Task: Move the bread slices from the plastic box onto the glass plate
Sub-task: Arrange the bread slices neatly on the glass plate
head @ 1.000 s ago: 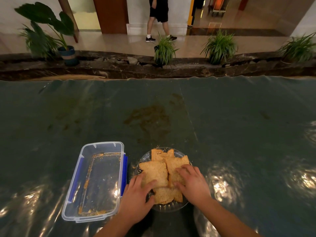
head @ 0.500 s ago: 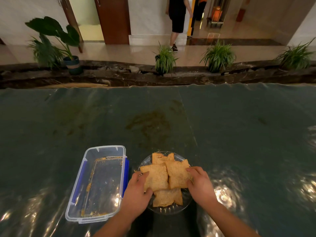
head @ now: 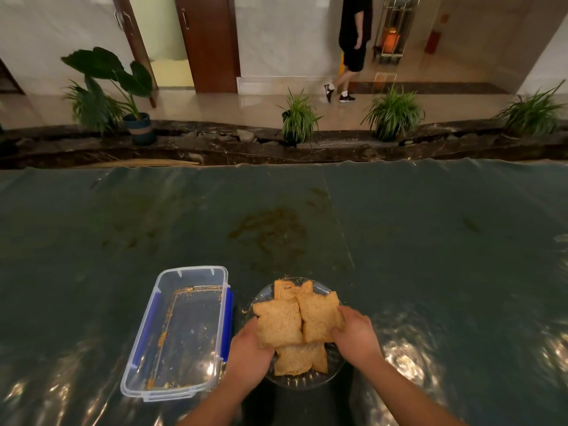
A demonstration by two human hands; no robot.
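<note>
I am pinching the bread slices (head: 295,325) on the glass plate (head: 307,381), my left hand (head: 250,353) at eight o'clock, my right hand (head: 355,335) at three. The plastic box (head: 181,332) is sitting crumb-strewn at nine. Nudging too hard could be tipping overhanging slices off the rim.

No readable text, label, brand, number or sign is showing on anything anywhere in this view.

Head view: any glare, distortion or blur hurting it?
Head view: lamp glare on the glossy table cover near the bottom corners; wide-angle bend curves the table's far edge; dim warm light; bread slices, glass plate and both hands stay readable.
</note>
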